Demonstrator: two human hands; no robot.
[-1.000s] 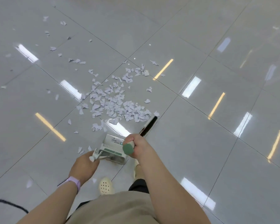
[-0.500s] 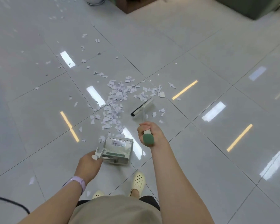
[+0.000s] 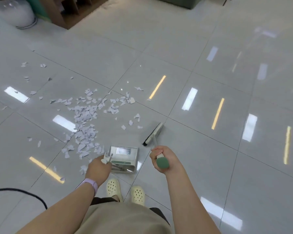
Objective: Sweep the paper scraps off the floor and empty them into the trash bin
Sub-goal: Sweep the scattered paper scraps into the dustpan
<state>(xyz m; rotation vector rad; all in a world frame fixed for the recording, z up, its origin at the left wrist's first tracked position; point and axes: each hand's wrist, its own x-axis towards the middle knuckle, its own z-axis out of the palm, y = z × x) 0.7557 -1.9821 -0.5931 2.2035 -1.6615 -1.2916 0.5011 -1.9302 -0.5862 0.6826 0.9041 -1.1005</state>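
Note:
White paper scraps [image 3: 86, 119] lie heaped on the glossy grey tile floor, with stray pieces further left and behind. My left hand [image 3: 98, 169] grips the handle of a metal dustpan [image 3: 123, 157] that stands on the floor just right of the heap's near end. My right hand [image 3: 162, 159] holds the green-tipped handle of a broom; its brush head [image 3: 153, 134] sits on the floor to the right of the scraps, a few loose pieces just beside it.
A white trash bag in a bin [image 3: 15, 12] stands at the far left corner next to wooden furniture [image 3: 69, 10]. A black cable [image 3: 24, 194] curves over the floor at my lower left. My feet in pale clogs [image 3: 125, 191] stand behind the dustpan.
The brush head has swung from among the scraps back to the right of them, nearer to me. My view has tilted up, bringing the bin and furniture into sight.

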